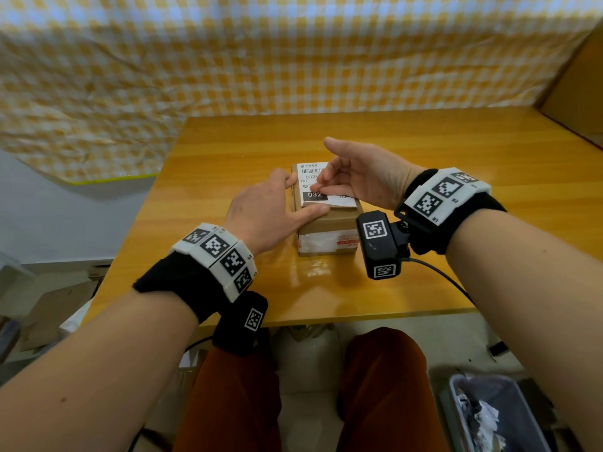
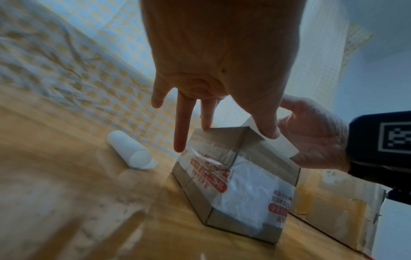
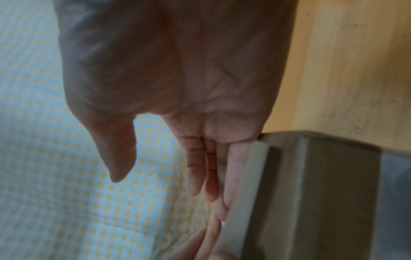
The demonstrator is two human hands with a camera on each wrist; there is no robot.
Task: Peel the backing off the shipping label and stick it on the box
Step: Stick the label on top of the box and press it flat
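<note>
**Label goes flat on the box**

A checked cloth (image 1: pixel 228 60) hangs behind the wooden tabletop (image 1: pixel 424 151), where a taped cardboard box (image 1: pixel 329 238) sits near the middle. The white label (image 1: pixel 321 187), printed with a barcode, lies on the box's top face. The left hand (image 1: pixel 264 213) rests open at the box's left side, thumb straight along the label's near edge and fingers spread over the far corner. The right hand (image 1: pixel 362 174) is open too, its straight fingertips (image 1: pixel 321 184) touching the label's face, the thumb raised clear. A rolled white backing (image 2: pixel 131 151) lies on the tabletop just left of the box. A grey bin (image 1: pixel 496 415) of paper scraps stands on the floor.
</note>
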